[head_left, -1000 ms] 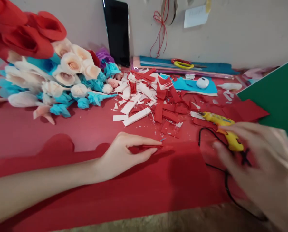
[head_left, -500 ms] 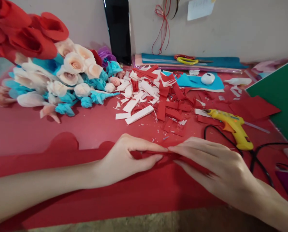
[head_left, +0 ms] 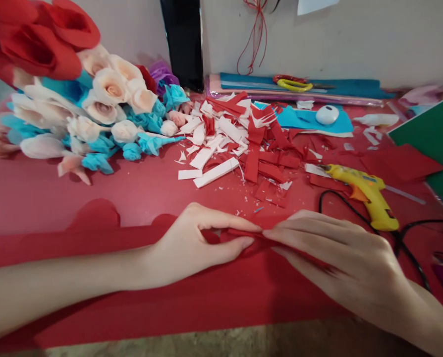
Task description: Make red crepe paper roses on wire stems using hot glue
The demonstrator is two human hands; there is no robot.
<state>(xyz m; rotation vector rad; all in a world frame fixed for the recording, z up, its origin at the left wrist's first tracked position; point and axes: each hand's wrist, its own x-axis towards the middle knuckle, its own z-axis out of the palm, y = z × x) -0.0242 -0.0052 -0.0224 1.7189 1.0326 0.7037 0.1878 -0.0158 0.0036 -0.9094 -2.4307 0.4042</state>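
Observation:
Near the table's front, my left hand pinches a small piece of red crepe paper between thumb and fingers. My right hand meets it fingertip to fingertip and grips the other end of the same piece, most of which its fingers hide. Beneath both hands lies a large red sheet along the table edge. Rounded red paper petals lie behind my left forearm, partly covered by the sheet.
Paper flowers crowd the back left. Red and white paper scraps are heaped mid-table. A yellow glue gun with a black cord rests at right, a green board beyond. Scissors lie on rolled paper by the wall.
The view has shifted slightly, so the background sits a little higher. Both hands keep their hold on the red paper, with hardly any movement.

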